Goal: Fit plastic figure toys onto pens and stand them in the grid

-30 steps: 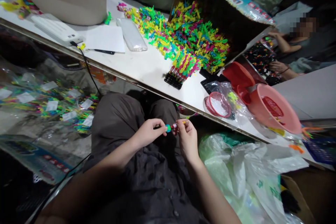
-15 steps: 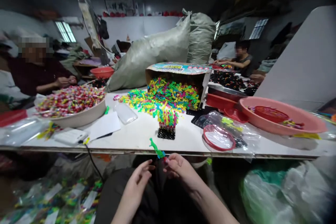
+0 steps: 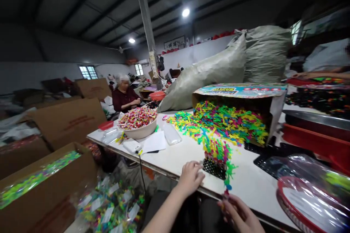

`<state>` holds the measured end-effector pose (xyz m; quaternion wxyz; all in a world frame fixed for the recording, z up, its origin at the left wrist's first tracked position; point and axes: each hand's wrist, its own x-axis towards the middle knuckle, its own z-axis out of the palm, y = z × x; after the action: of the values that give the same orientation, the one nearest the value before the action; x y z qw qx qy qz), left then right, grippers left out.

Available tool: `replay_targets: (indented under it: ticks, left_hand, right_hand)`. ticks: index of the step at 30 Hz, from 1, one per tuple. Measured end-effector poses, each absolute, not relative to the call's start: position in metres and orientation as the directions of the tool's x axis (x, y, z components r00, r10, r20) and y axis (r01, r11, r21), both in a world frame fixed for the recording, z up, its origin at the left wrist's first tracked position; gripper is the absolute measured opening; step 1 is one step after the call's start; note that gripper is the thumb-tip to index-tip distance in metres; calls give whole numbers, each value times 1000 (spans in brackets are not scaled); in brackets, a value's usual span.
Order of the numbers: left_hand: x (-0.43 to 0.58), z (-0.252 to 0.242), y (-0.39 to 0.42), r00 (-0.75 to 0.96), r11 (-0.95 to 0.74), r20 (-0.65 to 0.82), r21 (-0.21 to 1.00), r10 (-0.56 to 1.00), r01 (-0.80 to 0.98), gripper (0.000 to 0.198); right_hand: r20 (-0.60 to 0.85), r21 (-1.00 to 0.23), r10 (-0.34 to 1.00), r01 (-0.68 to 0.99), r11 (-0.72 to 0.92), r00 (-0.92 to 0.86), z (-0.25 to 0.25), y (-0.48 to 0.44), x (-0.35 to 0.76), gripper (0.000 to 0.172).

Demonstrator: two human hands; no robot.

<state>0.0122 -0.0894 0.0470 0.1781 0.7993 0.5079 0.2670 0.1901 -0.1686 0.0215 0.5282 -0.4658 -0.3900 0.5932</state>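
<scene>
Green, soft-looking plastic makes up the toy figure (image 3: 229,172), which is small and limbed and sits on a short stem with a blue bead and a red tip at its lower end. In the head view its long axis runs nearly upright, with the figure end pointing up and the stem end down. It is at the near edge of the white table (image 3: 254,182), just in front of the black grid tray (image 3: 211,168). The right hand (image 3: 240,215) pinches the stem's lower end between narrow fingertips. The left hand (image 3: 190,177) rests on the table edge, its curled fingers touching the tray's near corner; whether they grip it I cannot tell. Bright, spiky figures stand packed in the tray. More of them spill from a cardboard box (image 3: 240,93) lying on its side.
</scene>
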Motion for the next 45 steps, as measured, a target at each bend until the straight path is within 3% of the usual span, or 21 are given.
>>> replay_targets:
  ticks: [3,9,12,15,21,28,33,45]
  left_hand:
    - [25,31,-76,355,-413,211,452,911,791,41]
    - [42,18,-75,511,-570,257,423,821,704,30]
    - [43,19,-49,337,-441,290,484,896,755,26]
    - [47,16,-21,216,-336,293,462,931,821,34]
    - [51,8,-5,445,-508,250,339,860,792,32]
    - [44,9,-5,507,-559,243,455,827,694,28]
    - [42,10,-4,508,-558,247,494,825,667,27]
    - [41,13,-5,503,-552,249,525,828,648,28]
  right_hand:
    - [-112,-957,988,-280,-79,103,18,-169,195,43]
    - [-16,-978,977,-206,29,214,14,-154,205,40]
    - [-8,-997,951,-76,17,311,13,-144,214,40]
    - [-6,-1000,925,14,-12,379,15,-136,219,40]
    - [93,-961,844,268,-62,528,13,-115,217,34]
    - [292,-851,696,511,-125,657,3,-87,209,32]
    - [312,-838,638,520,-164,704,-1,-81,200,32]
    - [426,-715,667,679,-166,611,1,-78,190,33]
